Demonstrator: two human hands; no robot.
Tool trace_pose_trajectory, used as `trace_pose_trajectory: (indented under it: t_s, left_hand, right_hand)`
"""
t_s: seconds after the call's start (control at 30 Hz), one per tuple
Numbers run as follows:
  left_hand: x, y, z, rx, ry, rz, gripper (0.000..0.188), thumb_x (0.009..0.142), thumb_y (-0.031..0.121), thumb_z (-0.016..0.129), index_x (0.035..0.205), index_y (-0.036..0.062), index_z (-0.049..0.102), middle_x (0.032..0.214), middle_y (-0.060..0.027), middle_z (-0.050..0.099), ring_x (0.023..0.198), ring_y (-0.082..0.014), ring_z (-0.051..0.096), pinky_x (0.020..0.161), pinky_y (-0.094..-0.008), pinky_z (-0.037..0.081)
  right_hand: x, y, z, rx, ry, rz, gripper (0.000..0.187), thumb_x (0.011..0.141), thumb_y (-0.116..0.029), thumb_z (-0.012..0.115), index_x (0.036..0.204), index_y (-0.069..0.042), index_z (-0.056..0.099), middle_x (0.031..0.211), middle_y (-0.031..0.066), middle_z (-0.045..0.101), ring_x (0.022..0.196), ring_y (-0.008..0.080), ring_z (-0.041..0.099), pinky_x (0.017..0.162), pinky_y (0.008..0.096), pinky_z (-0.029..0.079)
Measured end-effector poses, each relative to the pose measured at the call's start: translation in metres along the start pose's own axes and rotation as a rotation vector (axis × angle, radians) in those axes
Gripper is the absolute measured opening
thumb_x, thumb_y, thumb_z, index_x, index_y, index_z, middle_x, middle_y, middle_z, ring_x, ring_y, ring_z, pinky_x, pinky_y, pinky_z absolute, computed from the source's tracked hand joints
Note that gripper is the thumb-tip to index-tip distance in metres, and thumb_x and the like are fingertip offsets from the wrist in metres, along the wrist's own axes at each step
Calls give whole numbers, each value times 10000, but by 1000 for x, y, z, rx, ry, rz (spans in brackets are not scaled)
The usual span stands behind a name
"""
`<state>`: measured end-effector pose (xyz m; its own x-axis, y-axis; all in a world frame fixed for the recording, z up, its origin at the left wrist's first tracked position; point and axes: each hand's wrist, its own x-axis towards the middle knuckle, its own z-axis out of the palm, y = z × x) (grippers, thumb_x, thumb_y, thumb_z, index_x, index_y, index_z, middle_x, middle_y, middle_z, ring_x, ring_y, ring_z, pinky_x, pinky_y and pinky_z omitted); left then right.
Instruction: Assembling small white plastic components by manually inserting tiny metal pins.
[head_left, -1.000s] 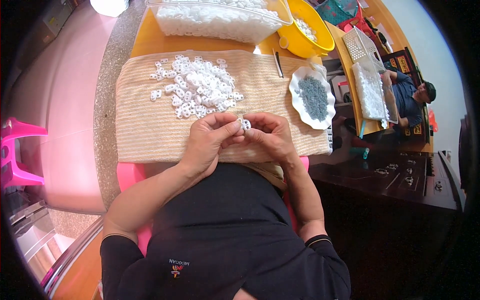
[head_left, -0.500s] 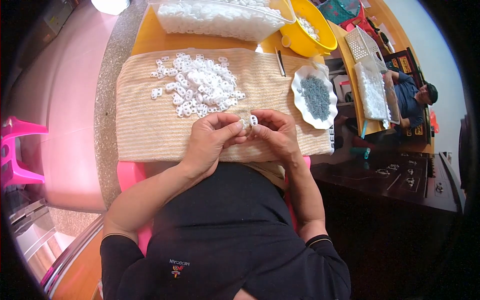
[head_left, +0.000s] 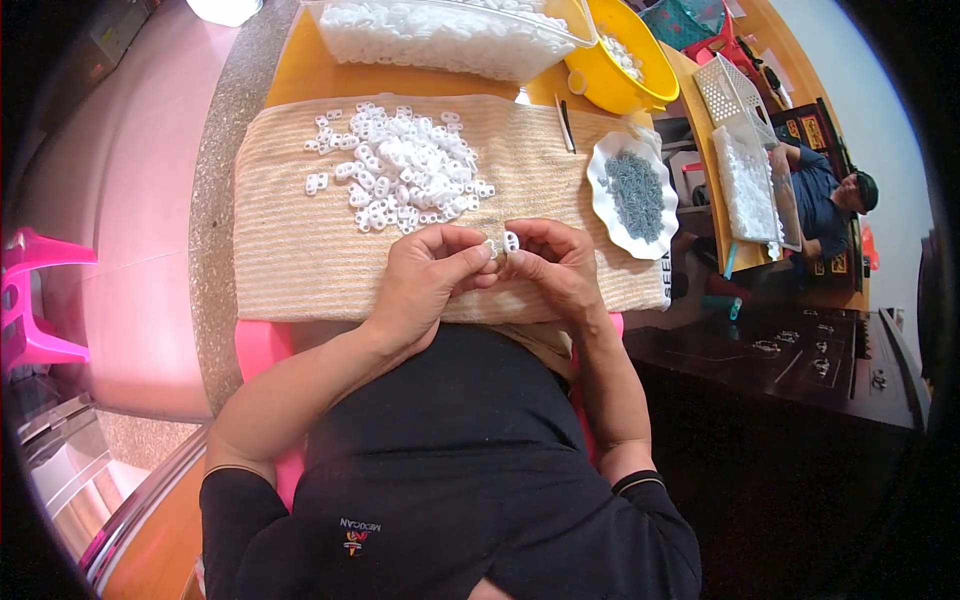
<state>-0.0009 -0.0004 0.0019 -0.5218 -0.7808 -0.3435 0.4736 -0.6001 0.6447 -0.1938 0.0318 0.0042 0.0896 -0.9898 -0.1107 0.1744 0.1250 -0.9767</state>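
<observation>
Close together over the near part of a striped towel, both my hands are closed in pinches. Between the thumb and fingers of my right hand (head_left: 555, 262) is a small white two-holed plastic piece (head_left: 512, 242). My left hand (head_left: 432, 277) pinches a small pale piece (head_left: 490, 248) just left of it; its kind is too small to make out. A heap of similar white two-holed pieces (head_left: 410, 160) lies beyond my left hand. To the right of my right hand stands a scalloped white dish (head_left: 604, 203) holding many small grey parts (head_left: 636, 195).
The striped towel (head_left: 300, 260) covers the table. At the back are a clear bin (head_left: 440, 55) of white pieces and a yellow basin (head_left: 600, 90). A thin dark stick-like tool (head_left: 567, 125) lies near the dish. At right, a person (head_left: 825, 195) sits by another bin of white pieces (head_left: 745, 190).
My hands stay in nearly the same pose, both still pinching their pieces. The view has shifted very slightly; otherwise little differs.
</observation>
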Motion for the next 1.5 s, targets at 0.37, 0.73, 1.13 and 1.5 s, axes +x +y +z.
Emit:
trace_pose_trajectory:
  t_s: [0.37, 0.73, 1.13, 1.5]
  left_hand:
    - [0, 0, 1, 9, -9, 14, 115, 878, 49, 640, 975, -4, 606, 870, -81, 654, 742, -130, 650, 700, -237, 561]
    - [2, -1, -1, 39, -30, -1, 126, 879, 58, 645, 981, -8, 612, 887, -80, 659, 752, -120, 647, 711, -232, 559]
    - [1, 0, 0, 44, -28, -15, 129, 874, 68, 659, 978, 2, 620, 885, -74, 663, 760, -126, 650, 722, -245, 568]
    - [0, 1, 1, 8, -23, -46, 122, 867, 53, 662, 973, 3, 630, 890, -76, 667, 759, -132, 656, 725, -249, 576]
  right_hand:
    - [0, -2, 2, -44, -15, 6, 315, 850, 4, 660, 1151, 55, 582, 976, 117, 674, 860, 163, 660, 776, 279, 544]
    - [-1, -5, 3, -65, -9, 64, 299, 838, 10, 673, 1128, 45, 608, 986, 109, 676, 878, 153, 656, 788, 265, 543]
    - [-1, -7, 5, -78, -26, 61, 302, 825, -8, 694, 1115, 37, 625, 984, 90, 679, 884, 132, 645, 794, 247, 527]
    - [-1, -5, 2, -91, -32, 65, 292, 828, -14, 694, 1110, 32, 633, 989, 86, 682, 890, 126, 641, 794, 242, 524]
